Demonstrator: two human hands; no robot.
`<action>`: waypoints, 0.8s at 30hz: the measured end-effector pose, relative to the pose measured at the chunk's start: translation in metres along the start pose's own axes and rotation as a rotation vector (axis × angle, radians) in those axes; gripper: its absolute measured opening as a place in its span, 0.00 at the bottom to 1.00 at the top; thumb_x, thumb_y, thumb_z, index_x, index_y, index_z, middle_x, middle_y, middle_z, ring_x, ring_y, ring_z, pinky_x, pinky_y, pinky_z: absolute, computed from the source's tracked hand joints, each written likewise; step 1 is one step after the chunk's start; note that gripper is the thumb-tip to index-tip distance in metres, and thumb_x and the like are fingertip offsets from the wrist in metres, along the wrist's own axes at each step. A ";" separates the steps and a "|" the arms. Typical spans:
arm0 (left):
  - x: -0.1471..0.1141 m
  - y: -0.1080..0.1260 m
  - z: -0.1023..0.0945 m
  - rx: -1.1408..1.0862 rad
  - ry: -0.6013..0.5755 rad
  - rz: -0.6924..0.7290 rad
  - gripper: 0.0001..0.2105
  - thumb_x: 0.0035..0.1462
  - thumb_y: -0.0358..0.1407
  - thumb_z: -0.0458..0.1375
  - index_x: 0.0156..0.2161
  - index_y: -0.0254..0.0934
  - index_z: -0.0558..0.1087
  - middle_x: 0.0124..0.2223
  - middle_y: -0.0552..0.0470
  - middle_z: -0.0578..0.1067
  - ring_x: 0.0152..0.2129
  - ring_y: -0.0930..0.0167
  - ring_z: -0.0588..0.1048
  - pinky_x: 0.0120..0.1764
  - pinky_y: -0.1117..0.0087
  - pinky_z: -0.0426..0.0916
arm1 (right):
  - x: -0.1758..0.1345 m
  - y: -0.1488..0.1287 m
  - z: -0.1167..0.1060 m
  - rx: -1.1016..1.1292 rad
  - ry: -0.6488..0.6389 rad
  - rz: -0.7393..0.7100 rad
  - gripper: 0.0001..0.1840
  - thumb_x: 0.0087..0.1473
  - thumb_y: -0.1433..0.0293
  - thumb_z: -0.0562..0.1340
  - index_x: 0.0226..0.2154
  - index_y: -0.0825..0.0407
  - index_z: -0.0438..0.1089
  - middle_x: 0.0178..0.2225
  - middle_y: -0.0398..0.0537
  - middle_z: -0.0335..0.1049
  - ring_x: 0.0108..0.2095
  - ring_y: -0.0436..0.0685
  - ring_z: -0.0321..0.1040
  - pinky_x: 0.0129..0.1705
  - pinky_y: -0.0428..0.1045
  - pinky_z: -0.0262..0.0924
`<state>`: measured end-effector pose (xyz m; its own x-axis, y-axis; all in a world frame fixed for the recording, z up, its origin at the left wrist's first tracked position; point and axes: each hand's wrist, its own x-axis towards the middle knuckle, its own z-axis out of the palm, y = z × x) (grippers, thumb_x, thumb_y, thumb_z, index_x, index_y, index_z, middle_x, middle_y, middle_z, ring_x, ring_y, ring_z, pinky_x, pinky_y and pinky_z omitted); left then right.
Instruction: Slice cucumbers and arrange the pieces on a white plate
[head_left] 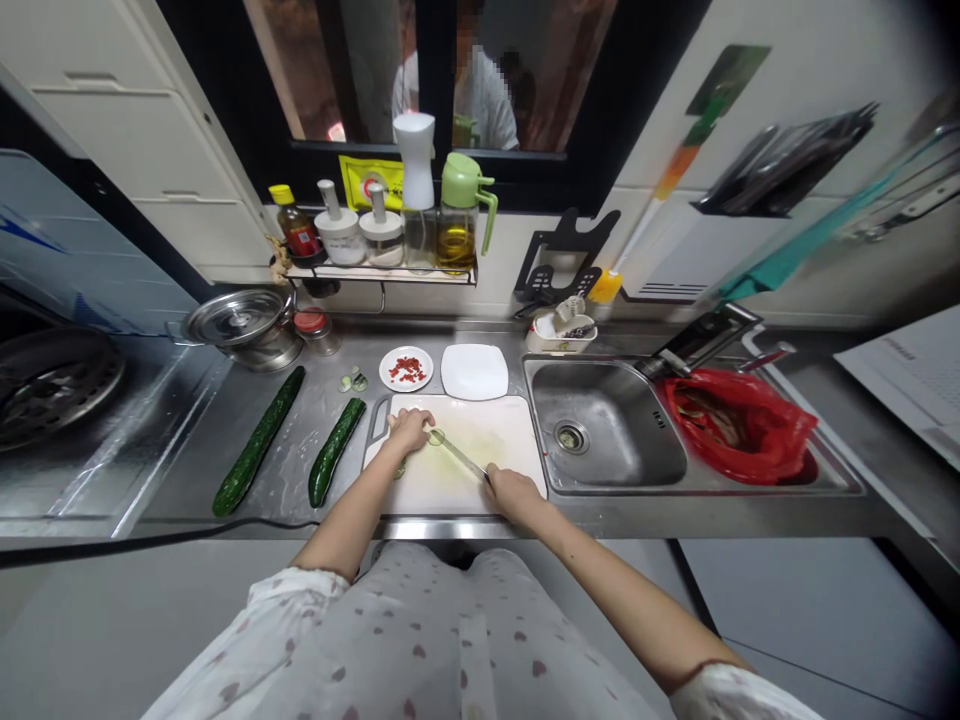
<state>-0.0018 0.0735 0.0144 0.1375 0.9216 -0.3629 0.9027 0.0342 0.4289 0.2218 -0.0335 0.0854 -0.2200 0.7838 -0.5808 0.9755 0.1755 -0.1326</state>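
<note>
My right hand [516, 494] is wrapped round the handle of a kitchen knife [466, 460], whose blade points left across the white cutting board [457, 498]. At the blade's tip, my left hand [409, 432] has its fingers bent round a small piece of cucumber [436, 437], mostly hidden by them. A bit of green cucumber [400, 469] lies beside my left wrist. Left of the board rest a shorter cucumber [336, 452], cut at one end, and a long whole cucumber [259, 440]. Some cucumber end pieces [354, 380] sit behind the shorter one.
Behind the board stand a small plate of chopped red pieces [407, 369] and a square white plate [475, 371]. The sink [615, 430] is on the right, with a red plastic bag [739, 430] beyond it. A lidded steel pot [247, 325] stands back left, below a condiment rack [382, 272].
</note>
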 end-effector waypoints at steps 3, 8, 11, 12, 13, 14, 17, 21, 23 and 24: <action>-0.001 0.000 0.000 -0.006 0.000 0.000 0.10 0.49 0.33 0.60 0.40 0.46 0.74 0.44 0.50 0.74 0.47 0.59 0.65 0.49 0.58 0.53 | -0.002 0.001 0.002 -0.010 0.002 -0.002 0.16 0.63 0.67 0.47 0.47 0.55 0.63 0.41 0.60 0.74 0.44 0.62 0.72 0.39 0.51 0.59; -0.002 0.002 -0.002 0.003 -0.015 -0.005 0.11 0.50 0.33 0.60 0.41 0.45 0.73 0.44 0.50 0.74 0.47 0.59 0.65 0.49 0.58 0.53 | -0.005 0.007 0.009 -0.004 0.016 0.008 0.14 0.63 0.65 0.48 0.46 0.54 0.62 0.41 0.60 0.74 0.43 0.62 0.72 0.40 0.51 0.58; -0.001 0.002 -0.002 0.007 -0.024 -0.011 0.11 0.50 0.34 0.60 0.41 0.46 0.73 0.44 0.51 0.74 0.48 0.59 0.65 0.50 0.57 0.53 | -0.004 0.008 0.009 -0.003 0.020 0.004 0.15 0.63 0.65 0.48 0.46 0.54 0.62 0.40 0.59 0.74 0.43 0.61 0.72 0.39 0.51 0.58; -0.001 0.002 -0.002 0.008 -0.026 -0.011 0.11 0.50 0.34 0.60 0.41 0.46 0.73 0.44 0.51 0.74 0.48 0.59 0.65 0.50 0.57 0.52 | -0.004 0.007 0.009 -0.002 0.017 0.001 0.15 0.63 0.65 0.48 0.46 0.54 0.62 0.40 0.59 0.74 0.43 0.61 0.72 0.39 0.51 0.58; 0.000 0.002 -0.002 0.009 -0.027 -0.012 0.11 0.50 0.34 0.60 0.41 0.46 0.73 0.44 0.51 0.74 0.48 0.59 0.65 0.50 0.57 0.52 | -0.003 0.006 0.008 -0.001 0.013 -0.001 0.15 0.63 0.65 0.48 0.46 0.54 0.62 0.41 0.60 0.74 0.43 0.62 0.72 0.39 0.51 0.58; 0.000 0.002 -0.001 0.009 -0.027 -0.012 0.11 0.50 0.33 0.60 0.41 0.46 0.73 0.44 0.51 0.74 0.48 0.59 0.65 0.50 0.57 0.52 | -0.002 0.005 0.006 0.000 0.009 -0.002 0.15 0.63 0.65 0.47 0.46 0.54 0.62 0.41 0.60 0.74 0.43 0.62 0.72 0.39 0.51 0.58; 0.001 0.001 -0.001 0.010 -0.028 -0.011 0.11 0.50 0.33 0.60 0.41 0.46 0.73 0.44 0.51 0.74 0.48 0.59 0.64 0.49 0.57 0.52 | -0.001 0.002 0.002 0.006 -0.003 -0.004 0.15 0.63 0.66 0.48 0.47 0.54 0.63 0.42 0.61 0.73 0.44 0.62 0.71 0.40 0.51 0.58; 0.003 0.001 -0.002 0.004 -0.035 -0.012 0.12 0.49 0.32 0.60 0.41 0.46 0.73 0.43 0.51 0.74 0.48 0.59 0.64 0.50 0.57 0.52 | 0.001 0.001 0.001 -0.004 0.000 0.001 0.15 0.62 0.67 0.49 0.47 0.55 0.63 0.41 0.61 0.74 0.44 0.62 0.72 0.40 0.52 0.59; 0.003 0.002 -0.003 0.004 -0.039 -0.014 0.12 0.49 0.32 0.60 0.41 0.46 0.73 0.43 0.51 0.74 0.48 0.60 0.64 0.50 0.57 0.52 | 0.002 0.002 0.002 -0.019 0.006 -0.007 0.16 0.62 0.67 0.49 0.48 0.56 0.63 0.41 0.62 0.74 0.44 0.63 0.72 0.40 0.52 0.60; 0.003 0.002 -0.003 0.006 -0.041 -0.015 0.12 0.48 0.32 0.60 0.41 0.46 0.73 0.43 0.51 0.74 0.48 0.60 0.65 0.50 0.57 0.52 | 0.002 0.002 0.002 -0.028 0.009 -0.011 0.16 0.62 0.67 0.49 0.48 0.56 0.63 0.41 0.62 0.74 0.45 0.63 0.72 0.41 0.53 0.60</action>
<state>-0.0009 0.0777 0.0161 0.1409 0.9043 -0.4029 0.9071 0.0451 0.4185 0.2236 -0.0326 0.0824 -0.2307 0.7870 -0.5722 0.9727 0.2007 -0.1161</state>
